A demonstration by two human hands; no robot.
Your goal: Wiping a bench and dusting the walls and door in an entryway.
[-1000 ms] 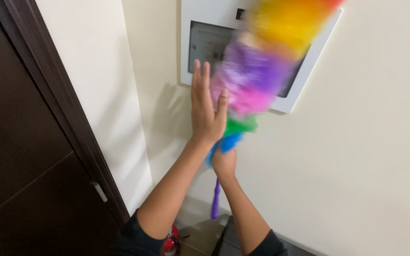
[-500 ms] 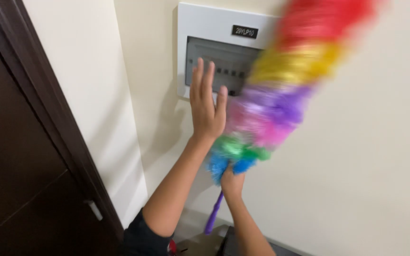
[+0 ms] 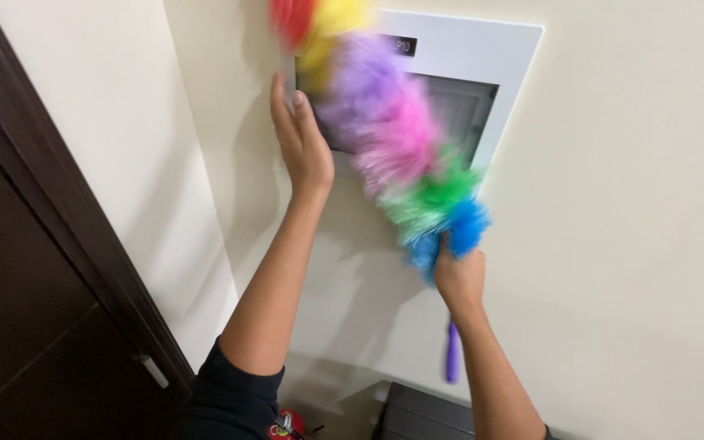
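1. Feather duster (image 3: 385,130), rainbow-coloured, lies slanted across the front of a white wall-mounted electrical panel box (image 3: 495,73); its red and yellow tip reaches past the box's upper left corner and its blue end sits low, just above the right hand (image 3: 459,279). The fluffy head is blurred.

2. The right hand is wrapped tight around the duster's purple handle (image 3: 451,352), fingers closed on it just under the blue fluff; the handle's end sticks out below the fist.

3. The left hand (image 3: 303,138) is raised flat at the box's left edge, fingers straight and together, holding nothing. Whether the palm presses on the box frame or only hovers beside it cannot be told.

4. The box's dark window (image 3: 462,110) is partly covered by the pink and purple fluff. A dark wooden door (image 3: 34,310) stands at the left, well apart from the box, and a dark object (image 3: 425,411) sits low against the cream wall (image 3: 637,244).

5. Risks, as a judgement: the fluff could catch on the box's cover or whatever lies behind the window and tug it. The left hand lies close to the fluff and could get brushed or knocked. With the arm stretched high, the hold on the thin handle may slip, and loosened dust would fall toward the person's face.
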